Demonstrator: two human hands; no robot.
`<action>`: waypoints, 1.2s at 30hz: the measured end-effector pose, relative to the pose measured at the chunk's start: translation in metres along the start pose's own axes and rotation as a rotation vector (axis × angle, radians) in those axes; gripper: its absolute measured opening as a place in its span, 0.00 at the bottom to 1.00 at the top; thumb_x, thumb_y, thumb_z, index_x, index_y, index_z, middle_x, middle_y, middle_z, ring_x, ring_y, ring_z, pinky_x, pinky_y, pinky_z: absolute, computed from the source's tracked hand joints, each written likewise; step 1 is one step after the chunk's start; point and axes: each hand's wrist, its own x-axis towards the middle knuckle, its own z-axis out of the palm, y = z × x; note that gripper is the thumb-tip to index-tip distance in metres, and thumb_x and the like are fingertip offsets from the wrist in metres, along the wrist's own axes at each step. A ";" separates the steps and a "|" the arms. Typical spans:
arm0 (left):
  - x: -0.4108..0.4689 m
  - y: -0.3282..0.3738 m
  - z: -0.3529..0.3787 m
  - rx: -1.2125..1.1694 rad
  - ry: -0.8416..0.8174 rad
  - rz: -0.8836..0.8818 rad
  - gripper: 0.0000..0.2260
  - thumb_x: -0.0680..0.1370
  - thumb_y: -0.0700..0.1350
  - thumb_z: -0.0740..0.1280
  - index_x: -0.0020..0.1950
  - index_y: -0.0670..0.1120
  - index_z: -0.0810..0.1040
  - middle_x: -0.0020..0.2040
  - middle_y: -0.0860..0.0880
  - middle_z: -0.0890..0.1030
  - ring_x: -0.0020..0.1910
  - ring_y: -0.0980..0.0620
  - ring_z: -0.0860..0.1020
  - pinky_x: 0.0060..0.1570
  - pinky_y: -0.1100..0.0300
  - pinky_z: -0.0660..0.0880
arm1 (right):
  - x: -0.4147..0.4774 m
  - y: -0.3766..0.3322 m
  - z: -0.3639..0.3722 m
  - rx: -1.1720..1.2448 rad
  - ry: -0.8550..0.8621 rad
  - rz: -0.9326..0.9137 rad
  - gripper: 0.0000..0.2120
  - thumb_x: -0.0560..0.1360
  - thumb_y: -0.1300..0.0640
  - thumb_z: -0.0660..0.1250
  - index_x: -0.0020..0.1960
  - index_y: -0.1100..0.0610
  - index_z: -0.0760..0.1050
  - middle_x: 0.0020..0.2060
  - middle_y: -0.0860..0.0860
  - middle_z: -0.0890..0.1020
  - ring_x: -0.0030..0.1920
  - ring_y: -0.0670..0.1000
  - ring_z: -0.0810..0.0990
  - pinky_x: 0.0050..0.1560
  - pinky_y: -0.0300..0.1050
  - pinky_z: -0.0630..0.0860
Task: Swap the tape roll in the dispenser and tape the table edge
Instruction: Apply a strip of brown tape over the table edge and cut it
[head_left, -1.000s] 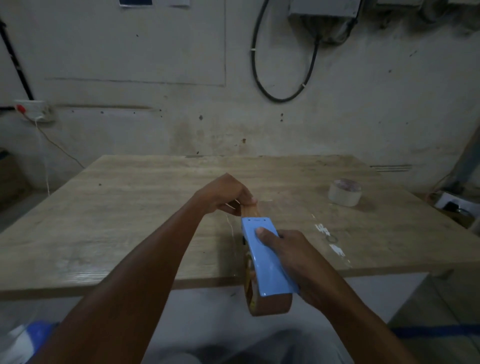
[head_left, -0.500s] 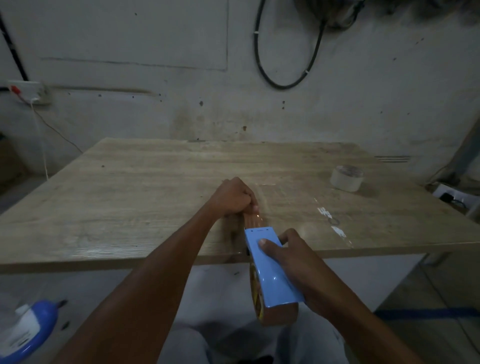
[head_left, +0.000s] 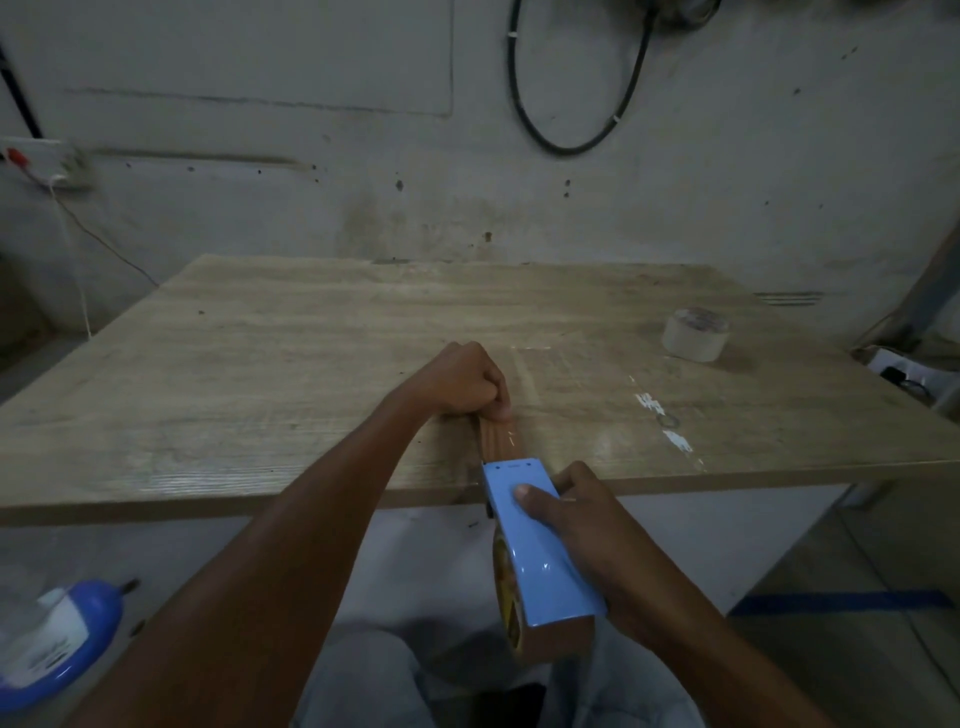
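Left hand: left hand (head_left: 462, 382) is curled into a fist on the light wood-grain table top (head_left: 291, 364), near the front edge; its fingertips are pressed down on the far end of a strip of brown packing tape (head_left: 501, 441).
Right hand: right hand (head_left: 582, 525) is wrapped around the light blue plastic tape dispenser (head_left: 540, 551), with the thumb laid flat on its upper face.
Dispenser: it is held just in front of and below the table's front edge, its nose touching that edge, its body tilted downward toward the person.
Roll in dispenser: a brown tape roll (head_left: 556, 639) with a yellow inner ring is seen at the lower end of the dispenser.
Tape strip: it is stretched along the table top from the left fingertips to the dispenser nose; whether it is fully stuck down cannot be told.
Spare roll: a pale, nearly clear tape roll (head_left: 695, 333) is stood on the table's far right part, well apart from both hands.
Floor: a blue and white plastic bottle (head_left: 57, 639) is lying at lower left.
Wall: a black cable loop (head_left: 571, 140) is hung above the table.
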 end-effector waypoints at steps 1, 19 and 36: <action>0.000 0.000 0.000 0.008 -0.008 0.007 0.07 0.69 0.40 0.74 0.37 0.53 0.86 0.32 0.63 0.81 0.36 0.74 0.76 0.38 0.80 0.65 | -0.001 0.000 0.000 -0.006 0.003 0.001 0.13 0.78 0.46 0.68 0.52 0.53 0.69 0.41 0.52 0.84 0.28 0.44 0.84 0.25 0.37 0.75; -0.006 -0.010 0.011 0.073 0.154 0.217 0.08 0.64 0.47 0.81 0.40 0.52 0.86 0.45 0.53 0.78 0.43 0.59 0.76 0.43 0.70 0.69 | -0.003 0.007 0.002 -0.025 0.024 -0.012 0.12 0.78 0.45 0.68 0.52 0.50 0.68 0.44 0.52 0.84 0.35 0.49 0.86 0.31 0.42 0.77; 0.012 0.009 0.053 0.469 -0.150 0.085 0.30 0.82 0.64 0.43 0.81 0.52 0.47 0.82 0.50 0.45 0.80 0.48 0.43 0.74 0.35 0.43 | 0.001 -0.010 0.000 -0.013 0.000 0.059 0.11 0.80 0.51 0.67 0.54 0.57 0.68 0.39 0.53 0.81 0.21 0.41 0.80 0.20 0.32 0.70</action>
